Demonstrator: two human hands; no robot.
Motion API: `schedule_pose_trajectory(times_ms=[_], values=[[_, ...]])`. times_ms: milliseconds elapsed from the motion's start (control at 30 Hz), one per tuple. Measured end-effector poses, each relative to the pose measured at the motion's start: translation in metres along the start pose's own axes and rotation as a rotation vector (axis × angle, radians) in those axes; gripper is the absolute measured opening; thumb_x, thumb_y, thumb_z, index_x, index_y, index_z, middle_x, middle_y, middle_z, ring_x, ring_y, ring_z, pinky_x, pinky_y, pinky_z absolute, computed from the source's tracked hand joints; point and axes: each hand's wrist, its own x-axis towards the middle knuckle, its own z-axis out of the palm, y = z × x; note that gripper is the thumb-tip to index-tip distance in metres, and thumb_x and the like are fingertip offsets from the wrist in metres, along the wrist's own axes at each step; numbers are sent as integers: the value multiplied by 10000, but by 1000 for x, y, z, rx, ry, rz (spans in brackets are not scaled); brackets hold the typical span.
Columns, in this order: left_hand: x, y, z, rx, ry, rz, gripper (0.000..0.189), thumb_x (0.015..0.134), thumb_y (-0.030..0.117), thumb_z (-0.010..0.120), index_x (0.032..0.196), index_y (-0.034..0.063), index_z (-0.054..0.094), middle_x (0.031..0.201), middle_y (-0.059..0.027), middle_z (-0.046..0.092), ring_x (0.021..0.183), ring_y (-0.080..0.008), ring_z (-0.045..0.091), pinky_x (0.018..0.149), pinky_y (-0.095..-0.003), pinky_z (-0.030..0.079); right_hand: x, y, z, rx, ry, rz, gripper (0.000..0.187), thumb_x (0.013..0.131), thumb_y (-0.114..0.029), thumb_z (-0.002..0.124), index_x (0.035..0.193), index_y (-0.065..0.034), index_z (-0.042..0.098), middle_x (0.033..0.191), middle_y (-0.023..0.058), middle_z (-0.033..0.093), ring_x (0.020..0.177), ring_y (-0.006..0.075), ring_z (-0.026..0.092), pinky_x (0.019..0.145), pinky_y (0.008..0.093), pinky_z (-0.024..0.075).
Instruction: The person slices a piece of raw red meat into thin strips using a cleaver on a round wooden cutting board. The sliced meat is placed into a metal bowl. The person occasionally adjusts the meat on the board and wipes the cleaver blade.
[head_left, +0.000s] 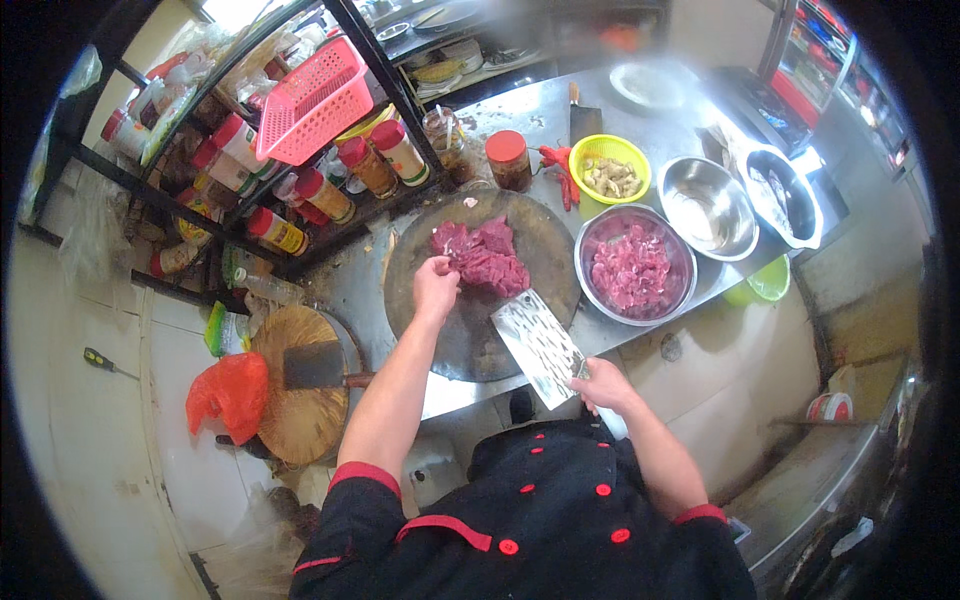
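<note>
Dark red raw meat lies in a heap on a round wooden chopping block. At the heap's left edge, my left hand has its fingertips against the meat; whether they pinch it is unclear. My right hand grips the handle of a cleaver with a dimpled, shiny blade. The blade slants over the block's front right part, its far end close to the meat. Right of the block, a steel bowl holds cut pieces of meat.
Behind that bowl stand a yellow basket of ginger-like pieces, red chillies and a red-lidded jar. Another steel bowl is farther right. A black-framed rack with spice jars borders the left. A second cleaver lies on a lower wooden block.
</note>
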Motion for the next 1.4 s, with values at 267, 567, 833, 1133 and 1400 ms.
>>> schedule_pose_trajectory(times_ms=[267, 567, 833, 1133, 1400], values=[[-96, -53, 28, 435, -73, 168, 326, 788, 255, 726, 1035, 43, 715, 909, -118, 720, 825, -244, 690, 782, -364, 542, -7, 18, -27, 110, 100, 33, 260, 874, -193, 684, 1015, -3, 577, 649, 65, 573, 476, 150, 572, 431, 321, 491], [-92, -11, 53, 545, -306, 69, 301, 738, 150, 726, 1008, 25, 681, 887, -131, 695, 857, -278, 669, 787, -379, 531, -12, 19, -28, 87, 107, 1, 241, 862, -164, 653, 983, 20, 554, 662, 82, 587, 482, 166, 591, 444, 336, 504], [-103, 1, 54, -228, -361, -381, 272, 806, -47, 626, 1070, 16, 609, 882, -91, 685, 725, -160, 658, 579, -274, 514, -10, 30, -26, 111, 102, -34, 235, 856, -170, 650, 925, 23, 535, 663, 98, 600, 504, 190, 617, 469, 349, 512], [-116, -5, 50, 170, -263, -382, 236, 843, -2, 635, 1076, -3, 596, 867, -85, 694, 666, -144, 646, 500, -283, 485, -9, 40, -27, 102, 72, -51, 252, 856, -181, 642, 931, 34, 532, 684, 137, 630, 506, 212, 636, 473, 352, 523], [-109, -23, 60, 68, -251, -173, 146, 838, 29, 656, 982, 12, 672, 874, -76, 724, 733, -132, 664, 677, -278, 520, -10, 37, -26, 115, 34, -57, 249, 860, -178, 631, 953, 32, 534, 670, 138, 630, 498, 212, 633, 451, 355, 516]])
